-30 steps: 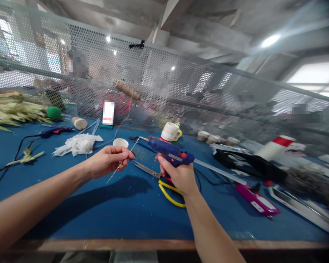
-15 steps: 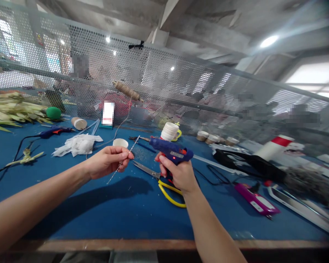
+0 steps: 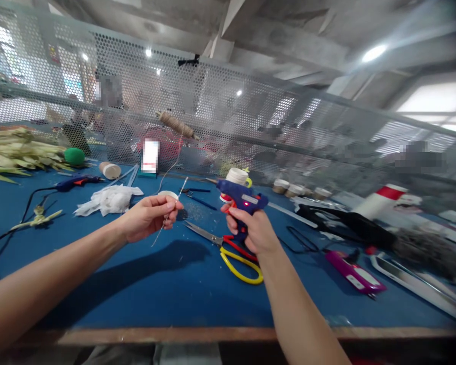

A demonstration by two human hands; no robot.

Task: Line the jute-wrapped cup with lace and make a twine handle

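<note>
My left hand is closed in a pinch around a thin, whitish wrapped wire, which slants up to the right. My right hand is wrapped round the grip of a blue glue gun, a finger on its orange trigger and a red light glowing on its side. The gun's nozzle points left and stands apart from the wire. Below the gun, scissors with yellow and red handles lie on the blue table. A white round lid or cup sits behind my left hand, partly hidden.
Crumpled white tissue and a second glue gun lie at the left, near pale husks. Dark pliers rest behind the scissors. To the right are a purple device and a white tray. A perforated screen borders the back.
The glue gun has moved right, its nozzle drawing away from the wire's tip. My left hand has shifted slightly left with the wire still in its fingers.
</note>
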